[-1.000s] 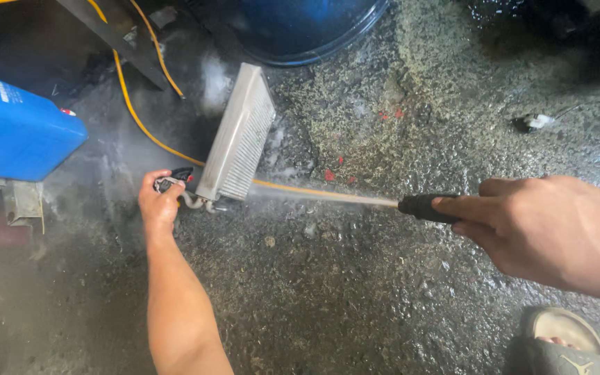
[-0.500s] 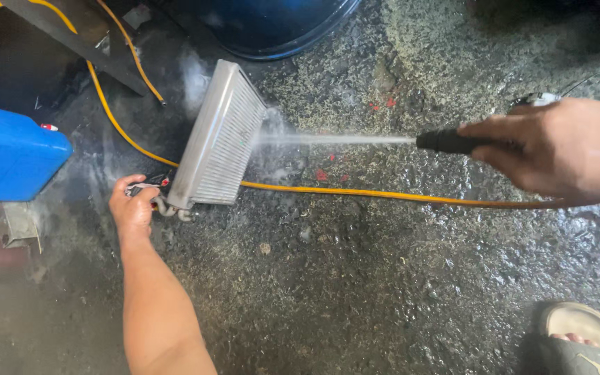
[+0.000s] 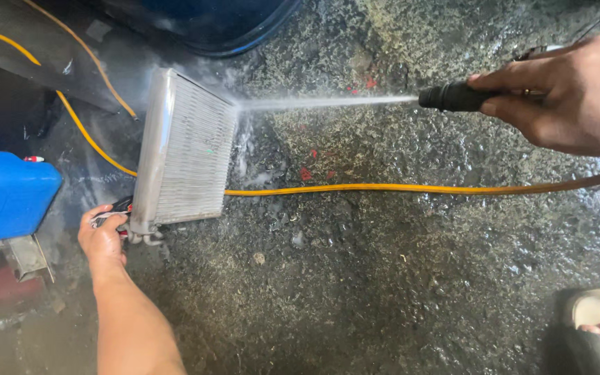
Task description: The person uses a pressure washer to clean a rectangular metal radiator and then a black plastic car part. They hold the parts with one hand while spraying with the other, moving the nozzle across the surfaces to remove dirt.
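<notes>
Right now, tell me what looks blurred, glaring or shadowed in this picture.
Head view: the water jet smears into white mist against the finned radiator; wet concrete floor glints in patches; the upper left corner lies in deep shadow; the right hand on the black nozzle looks slightly soft.

Wet, rough concrete floor [image 3: 383, 292] glistens under daylight, speckled with grit. A blue plastic container [image 3: 5, 194] sits at the left edge, and a dark blue drum [image 3: 223, 24] stands at the top.
</notes>
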